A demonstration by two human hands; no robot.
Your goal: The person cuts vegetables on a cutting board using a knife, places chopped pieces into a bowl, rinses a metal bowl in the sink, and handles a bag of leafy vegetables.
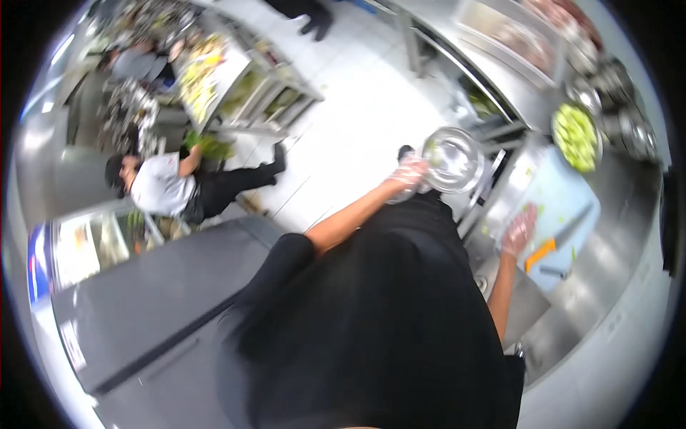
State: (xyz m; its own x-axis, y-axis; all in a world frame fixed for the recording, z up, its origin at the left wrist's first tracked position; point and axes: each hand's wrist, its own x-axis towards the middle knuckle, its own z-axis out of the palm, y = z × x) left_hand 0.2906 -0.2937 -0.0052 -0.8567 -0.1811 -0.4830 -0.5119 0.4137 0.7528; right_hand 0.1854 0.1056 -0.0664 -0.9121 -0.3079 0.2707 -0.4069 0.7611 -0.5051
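My left hand (409, 174), in a clear plastic glove, grips the rim of a round metal bowl (453, 160) over the floor, left of the counter. The bowl looks empty, its inside facing me. My right hand (522, 227), also gloved, is over the near-left edge of a light blue cutting board (582, 193), fingers apart and nothing visible in it. Beside it on the board lie a knife with an orange handle (541, 254), a small dark tool (554, 272) and green scraps. A bowl of cut pale green vegetable (576, 137) stands at the board's far end.
Several metal containers (613, 82) stand at the back right, near a clear bin (511, 36). A person (161, 184) with leafy greens (213, 146) is at left; another person (139, 63) is behind. Dark legs (300, 14) show at the top. A grey cabinet (164, 286) is lower left.
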